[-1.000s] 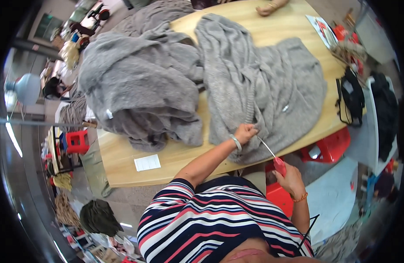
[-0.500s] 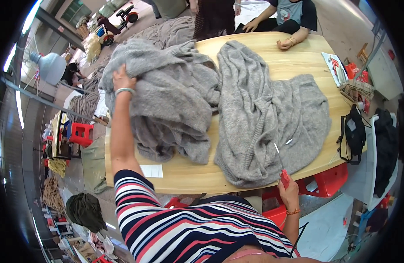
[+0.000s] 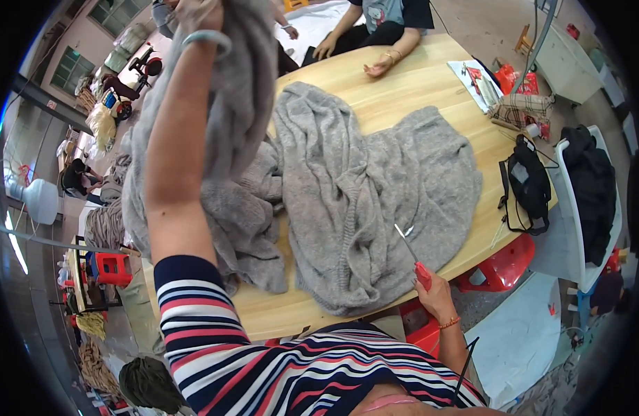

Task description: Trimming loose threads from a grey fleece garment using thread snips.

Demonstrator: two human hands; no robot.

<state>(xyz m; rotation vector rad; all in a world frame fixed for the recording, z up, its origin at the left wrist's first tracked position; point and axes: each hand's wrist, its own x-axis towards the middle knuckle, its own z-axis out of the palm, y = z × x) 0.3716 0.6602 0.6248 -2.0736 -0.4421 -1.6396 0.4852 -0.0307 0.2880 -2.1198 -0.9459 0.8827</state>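
My left hand (image 3: pixel 200 15) is closed on a bunched grey knit garment (image 3: pixel 243 76), lifted high at the upper left. Its lower folds (image 3: pixel 243 222) hang down onto the table, partly behind my forearm. In my right hand (image 3: pixel 437 298), at the table's near edge, are red-handled scissors (image 3: pixel 422 274). Their thin metal blades point away from me over a second grey knit garment (image 3: pixel 333 187), spread in loose folds on the table. A small shiny white bit (image 3: pixel 409 231) shows on that garment near the blade tip.
Across the wooden table (image 3: pixel 319 75), another person's hand (image 3: pixel 380 66) rests near the far edge. Papers (image 3: pixel 475 84) and a black bag (image 3: pixel 527 187) lie at the right side. Red stools (image 3: pixel 499 263) stand under the near edge. A white tub (image 3: pixel 614 229) holds dark cloth.
My left hand has raised the left garment up and away from the table. The view has shifted, so the table appears farther left. My right hand still holds the scissors near the table's edge.
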